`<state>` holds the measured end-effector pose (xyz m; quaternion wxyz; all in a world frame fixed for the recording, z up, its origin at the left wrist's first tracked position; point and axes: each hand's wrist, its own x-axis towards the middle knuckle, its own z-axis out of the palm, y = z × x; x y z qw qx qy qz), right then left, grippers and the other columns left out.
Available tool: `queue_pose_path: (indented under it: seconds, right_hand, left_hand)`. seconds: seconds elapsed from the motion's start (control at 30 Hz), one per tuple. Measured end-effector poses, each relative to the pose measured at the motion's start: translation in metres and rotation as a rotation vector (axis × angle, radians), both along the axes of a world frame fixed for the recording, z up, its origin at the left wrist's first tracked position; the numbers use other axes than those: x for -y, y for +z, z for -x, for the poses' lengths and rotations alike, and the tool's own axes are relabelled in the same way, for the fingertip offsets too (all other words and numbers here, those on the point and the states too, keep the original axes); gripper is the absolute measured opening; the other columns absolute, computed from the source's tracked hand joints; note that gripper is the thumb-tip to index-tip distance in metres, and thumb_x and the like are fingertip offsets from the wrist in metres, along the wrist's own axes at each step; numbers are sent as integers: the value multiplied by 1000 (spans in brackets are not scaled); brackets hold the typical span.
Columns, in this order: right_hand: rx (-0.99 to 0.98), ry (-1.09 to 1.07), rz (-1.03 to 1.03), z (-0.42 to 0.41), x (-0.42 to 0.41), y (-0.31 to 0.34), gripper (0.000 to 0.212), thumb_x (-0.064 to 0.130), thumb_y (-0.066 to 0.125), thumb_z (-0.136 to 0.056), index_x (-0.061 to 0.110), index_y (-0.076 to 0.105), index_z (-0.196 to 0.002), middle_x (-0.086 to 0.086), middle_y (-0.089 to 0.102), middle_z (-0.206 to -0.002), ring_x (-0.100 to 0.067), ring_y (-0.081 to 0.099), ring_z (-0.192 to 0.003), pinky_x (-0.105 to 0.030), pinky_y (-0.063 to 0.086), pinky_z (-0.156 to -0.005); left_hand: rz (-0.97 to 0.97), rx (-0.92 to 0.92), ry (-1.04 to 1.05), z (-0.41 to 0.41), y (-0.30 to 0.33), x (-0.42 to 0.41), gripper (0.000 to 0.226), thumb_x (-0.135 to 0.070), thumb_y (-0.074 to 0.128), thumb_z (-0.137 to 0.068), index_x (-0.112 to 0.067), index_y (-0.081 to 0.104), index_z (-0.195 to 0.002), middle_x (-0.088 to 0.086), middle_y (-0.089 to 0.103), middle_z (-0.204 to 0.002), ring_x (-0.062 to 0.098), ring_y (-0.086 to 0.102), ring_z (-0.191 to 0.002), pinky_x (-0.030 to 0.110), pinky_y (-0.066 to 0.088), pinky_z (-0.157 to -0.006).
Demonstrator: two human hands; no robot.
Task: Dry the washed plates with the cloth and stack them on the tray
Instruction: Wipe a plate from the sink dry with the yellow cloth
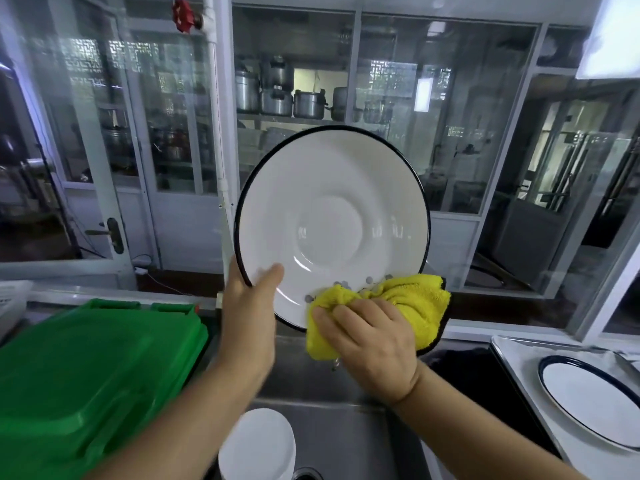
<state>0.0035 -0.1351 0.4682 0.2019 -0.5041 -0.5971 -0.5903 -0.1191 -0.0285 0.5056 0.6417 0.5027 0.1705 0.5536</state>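
Back wall: white-framed glass partition (446,116) with reflections.
Behind glass: shelf of metal pots (277,91).
Upper left: white pipe (216,98) bearing red valve (183,14).
Left: door handle (112,234).
Foreground: steel sink (346,438).

Left of my fingers sits a green plastic bin lid (90,372), close by and below them. Under my fingers runs the steel sink (332,424). Beyond them, past glass partitions (446,109), metal pots (277,88) stand on a shelf. A red valve wheel (182,14) sits high up, and a door handle (110,232) far left.
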Motion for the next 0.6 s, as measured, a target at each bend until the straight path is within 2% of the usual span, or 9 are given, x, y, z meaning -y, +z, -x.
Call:
queue_pose_path:
  seconds: [0.07,0.13,0.27,0.37,0.43,0.53,0.6]
  right_hand:
    - [-70,34,-50,14,-8,-1,12,12,63,-87,17,69,-97,1,60,-68,-20,54,-60,-32,44,-54]
    - [-78,67,-50,20,-13,-4,13,13,63,-88,16,67,-100,1,60,-69,-20,53,-61,-32,42,-55]
    - [18,118,23,6,-10,-10,21,16,67,-88,16,59,-107,2,62,-70,-20,58,-62,-31,45,-55]
    - [176,91,138,-26,2,-5,22,14,66,-88,15,59,-110,1,63,-72,-20,60,-65,-31,46,-58]
    - [259,89,190,-47,11,4,26,14,69,-86,15,60,-110,1,63,-73,-20,61,-65,-31,49,-60]
    - [304,93,227,-57,14,12,29,16,71,-84,16,59,-110,1,63,-72,-20,62,-65,-33,51,-62]
    - [283,80,216,-53,13,13,25,14,68,-86,16,59,-109,1,63,-72,-20,61,-65,-32,51,-62]
  left_hand:
    - [8,66,54,-6,-15,19,31,-24,57,-80,-43,68,-102,-13,71,-109,9,66,-102,33,51,-89]
    - [13,74,103,-6,-17,15,30,-26,52,-83,-45,68,-99,-17,71,-107,6,66,-101,30,49,-87]
    - [-74,-29,187,4,-12,-4,16,-25,53,-91,-34,67,-90,-24,71,-90,-4,66,-85,18,48,-74]
    - [-199,-106,199,16,-3,-17,20,-17,52,-95,-27,64,-82,-26,70,-73,-8,64,-68,7,46,-56]
    - [-283,-203,113,22,10,-30,13,-25,55,-91,-27,66,-83,-21,71,-74,-4,65,-68,13,47,-57]
    - [-328,-384,-35,24,34,-50,15,-40,55,-75,-37,70,-77,-15,72,-75,3,67,-68,28,47,-63]
    - [-290,-392,-93,24,48,-58,13,-42,58,-71,-46,70,-73,-15,73,-76,6,68,-70,32,48,-68]
